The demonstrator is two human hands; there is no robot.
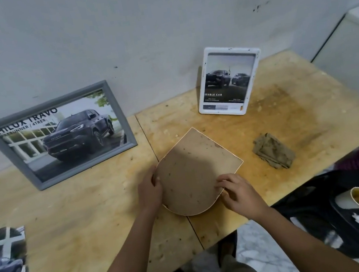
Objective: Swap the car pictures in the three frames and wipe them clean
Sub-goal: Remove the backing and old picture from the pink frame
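1. A brown-backed, white-rimmed arch-shaped picture frame [193,175] lies face down near the middle of the pale plywood tabletop [81,218]. Its rounded end points toward the person and its squared end toward the wall.
2. The left hand [150,189] grips the left rim of the arch-shaped picture frame, with the thumb on the brown back and the fingers curled round the edge.
3. The right hand [236,193] holds the rounded rim at the near right, fingers bent with their tips on the back. I cannot tell where the thumb sits.
4. A grey rectangular wooden frame [43,107] leans against the off-white wall [158,23] at the left rear. It shows a dark pickup under the words "HILUX TRAVO".
5. A white upright plastic frame [231,51] leans against the wall at the right rear. It shows two dark pickups and the words "DOUBLE CAB".
6. A folded, stained brown cloth [274,151] lies on the tabletop to the right of the arch-shaped picture frame, apart from it.
7. A loose unframed car print [6,271] lies at the near-left edge of the tabletop.
8. A white paper cup [356,199] lies tilted on a black bag [327,242] beyond the tabletop's right side.
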